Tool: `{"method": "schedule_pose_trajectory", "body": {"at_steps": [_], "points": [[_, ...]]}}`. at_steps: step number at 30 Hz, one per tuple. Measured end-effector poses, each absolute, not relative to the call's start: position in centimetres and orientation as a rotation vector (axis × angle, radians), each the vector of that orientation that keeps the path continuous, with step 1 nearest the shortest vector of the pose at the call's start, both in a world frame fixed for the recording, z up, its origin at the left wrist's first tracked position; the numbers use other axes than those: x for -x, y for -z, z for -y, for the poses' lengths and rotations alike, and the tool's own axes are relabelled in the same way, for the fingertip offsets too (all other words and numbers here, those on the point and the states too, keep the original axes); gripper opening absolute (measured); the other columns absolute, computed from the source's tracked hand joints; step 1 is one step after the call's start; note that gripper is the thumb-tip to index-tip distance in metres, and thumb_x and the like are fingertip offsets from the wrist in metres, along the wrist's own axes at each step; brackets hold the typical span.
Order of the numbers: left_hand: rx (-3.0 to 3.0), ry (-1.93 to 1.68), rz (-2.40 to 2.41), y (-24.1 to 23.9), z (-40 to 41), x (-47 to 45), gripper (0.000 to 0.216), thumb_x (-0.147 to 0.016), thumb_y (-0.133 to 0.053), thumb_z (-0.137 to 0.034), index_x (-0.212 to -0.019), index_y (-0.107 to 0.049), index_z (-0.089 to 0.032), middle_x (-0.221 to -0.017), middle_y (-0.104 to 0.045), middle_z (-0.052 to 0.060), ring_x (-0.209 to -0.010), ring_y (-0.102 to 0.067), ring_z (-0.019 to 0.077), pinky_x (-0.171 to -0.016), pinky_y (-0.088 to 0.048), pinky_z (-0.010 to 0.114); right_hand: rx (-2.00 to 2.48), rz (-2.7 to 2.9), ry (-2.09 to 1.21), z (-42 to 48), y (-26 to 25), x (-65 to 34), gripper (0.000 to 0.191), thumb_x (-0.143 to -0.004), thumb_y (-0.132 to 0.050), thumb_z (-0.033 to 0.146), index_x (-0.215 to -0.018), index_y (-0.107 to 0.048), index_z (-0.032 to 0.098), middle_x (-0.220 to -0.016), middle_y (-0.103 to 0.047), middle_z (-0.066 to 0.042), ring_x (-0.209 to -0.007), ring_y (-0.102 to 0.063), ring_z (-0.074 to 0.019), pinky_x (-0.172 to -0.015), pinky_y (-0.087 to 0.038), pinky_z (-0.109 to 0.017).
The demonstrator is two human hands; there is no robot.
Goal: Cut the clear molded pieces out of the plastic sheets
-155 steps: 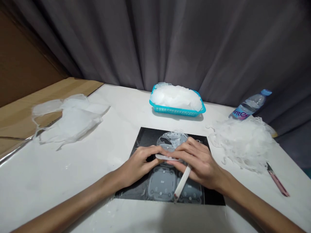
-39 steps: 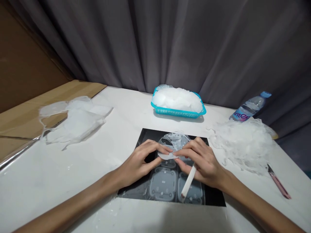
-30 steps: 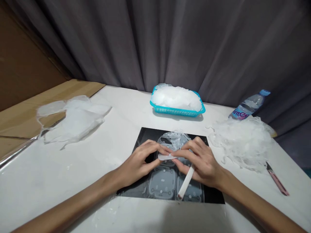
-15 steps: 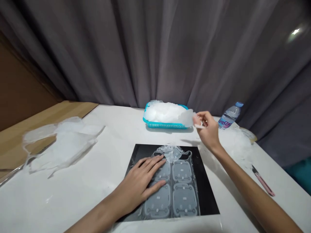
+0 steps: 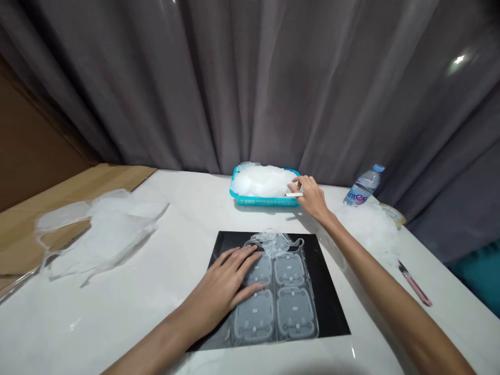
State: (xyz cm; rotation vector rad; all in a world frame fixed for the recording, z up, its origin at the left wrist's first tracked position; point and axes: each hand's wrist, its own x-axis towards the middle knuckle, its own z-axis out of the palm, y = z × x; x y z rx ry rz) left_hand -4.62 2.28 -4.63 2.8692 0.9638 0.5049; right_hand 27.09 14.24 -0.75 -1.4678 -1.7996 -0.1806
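Note:
My left hand lies flat, fingers stretched, on a clear plastic sheet marked with rounded squares. Under the sheet is a black board. Loose strips of cut plastic curl at the sheet's far end. My right hand is at the right end of a blue basket, its thumb and forefinger a little apart. A slim white stick pokes out from its curled fingers; its tip is too small to make out. Whitish translucent pieces are heaped in the basket.
Crumpled clear film lies at the left by a cardboard piece. On the right are a water bottle, a pile of translucent scraps and a pink-handled cutter. A grey curtain hangs behind the table.
My right hand has moved left to the basket and let go of a translucent piece, keeping the white stick. My left hand stays on the sheet. The view has shifted slightly.

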Motion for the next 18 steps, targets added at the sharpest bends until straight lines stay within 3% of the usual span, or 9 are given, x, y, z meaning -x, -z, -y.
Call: {"method": "schedule_pose_trajectory", "body": {"at_steps": [5, 6, 8, 9, 11, 15, 18], "points": [[-2.829, -0.533, -0.952, 4.4, -2.2, 4.4, 0.059, -0.104, -0.048, -0.06, -0.15, -0.052, -0.023, -0.151, -0.058, 0.01, -0.137, -0.055, 0.0303, -0.113, -0.046, 0.047, 1.429, 1.728, 0.105, -9.0, 0.5, -26.2, 0.063, -0.11, -0.011, 0.057, -0.102, -0.065, 0.023, -0.101, -0.064, -0.009, -0.101, -0.057, -0.0268, -0.097, -0.046, -0.046], [-2.825, -0.536, -0.946, 4.4, -2.3, 4.4, 0.059, -0.104, -0.048, -0.06, -0.15, -0.052, -0.023, -0.151, -0.058, 0.011, -0.137, -0.054, 0.0308, -0.113, -0.046, 0.048, 1.407, 1.729, 0.047, -7.3, 0.6, -25.9, 0.066, -0.11, -0.008, 0.057, -0.103, -0.065, 0.024, -0.101, -0.064, -0.007, -0.1, -0.059, -0.0252, -0.095, -0.048, -0.043], [-2.825, -0.528, -0.939, 4.3, -2.5, 4.6, 0.058, -0.104, -0.047, -0.061, -0.149, -0.053, -0.024, -0.151, -0.057, 0.011, -0.138, -0.053, 0.0315, -0.113, -0.045, 0.049, 1.271, 1.752, -0.411, -3.8, 0.9, -25.5, 0.069, -0.108, -0.009, 0.064, -0.108, -0.065, 0.025, -0.093, -0.064, -0.005, -0.083, -0.062, -0.0213, -0.078, -0.053, -0.037], [-2.825, -0.523, -0.944, 4.2, -2.7, 4.7, 0.058, -0.104, -0.046, -0.062, -0.147, -0.054, -0.024, -0.153, -0.055, 0.011, -0.138, -0.053, 0.0318, -0.114, -0.045, 0.05, 1.214, 1.766, -0.648, -2.1, 1.1, -25.4, 0.068, -0.107, -0.01, 0.066, -0.112, -0.065, 0.025, -0.09, -0.064, -0.004, -0.073, -0.062, -0.0188, -0.07, -0.053, -0.035], [-2.822, -0.514, -0.963, 3.9, -3.1, 5.1, 0.058, -0.103, -0.046, -0.063, -0.143, -0.056, -0.022, -0.156, -0.051, 0.013, -0.14, -0.051, 0.033, -0.114, -0.045, 0.052, 1.185, 1.804, -0.897, 0.8, 1.4, -25.3, 0.058, -0.108, -0.025, 0.064, -0.108, -0.067, 0.024, -0.09, -0.066, -0.003, -0.071, -0.064, -0.0167, -0.07, -0.054, -0.033], [-2.771, -0.493, -0.958, 3.0, -3.0, 5.1, 0.05, -0.104, -0.051, -0.058, -0.139, -0.057, -0.022, -0.163, -0.041, 0.012, -0.144, -0.046, 0.0343, -0.114, -0.046, 0.052, 1.27, 1.895, -0.917, 4.0, 1.9, -25.5, 0.022, -0.102, -0.062, 0.043, -0.096, -0.07, 0.023, -0.101, -0.07, -0.004, -0.092, -0.068, -0.019, -0.082, -0.053, -0.032], [-2.667, -0.503, -0.873, 2.5, -1.6, 3.7, 0.032, -0.11, -0.048, -0.041, -0.137, -0.057, -0.027, -0.161, -0.043, 0.007, -0.145, -0.045, 0.0291, -0.117, -0.045, 0.047, 1.248, 1.953, -0.952, 4.6, 2.1, -25.6, 0.009, -0.101, -0.066, 0.032, -0.102, -0.07, 0.024, -0.103, -0.071, -0.003, -0.095, -0.068, -0.0183, -0.084, -0.054, -0.03]]}}
